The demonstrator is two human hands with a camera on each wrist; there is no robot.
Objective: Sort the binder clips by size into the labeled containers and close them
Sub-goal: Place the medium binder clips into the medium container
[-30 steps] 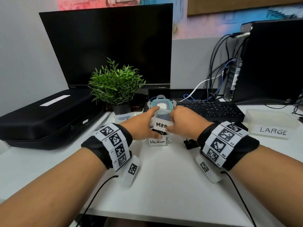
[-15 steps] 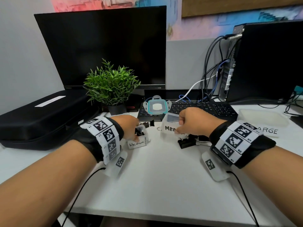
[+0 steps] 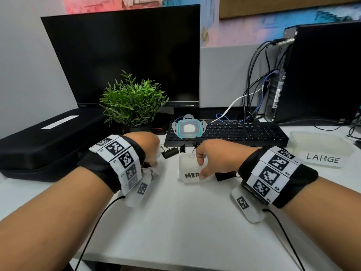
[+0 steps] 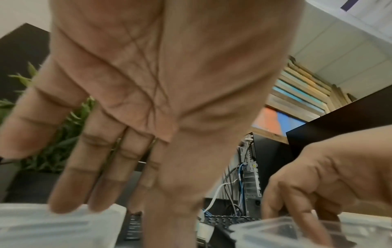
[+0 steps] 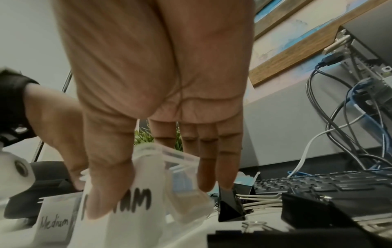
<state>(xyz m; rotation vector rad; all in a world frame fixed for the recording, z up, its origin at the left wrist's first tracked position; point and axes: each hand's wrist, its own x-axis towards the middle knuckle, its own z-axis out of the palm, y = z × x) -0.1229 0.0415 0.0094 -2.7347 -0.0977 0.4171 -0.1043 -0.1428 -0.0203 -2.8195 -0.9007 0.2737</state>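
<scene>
Has pulled the two tubs apart: pinches the MEDIUM container in the right hand, rests the left hand, fingers straight, on the smaller tub, freeing both for sorting.

A white desk stands against a pale grey wall, with a grey partition panel behind it and a painting in pink, blue and cream above that. On the desk are a dark monitor, a green potted plant, a black keyboard, a black zip case at the left and a black computer tower at the right with cables hanging from its back. The right wrist view shows a wooden frame along the painting's edge, and the light is even and soft.
</scene>
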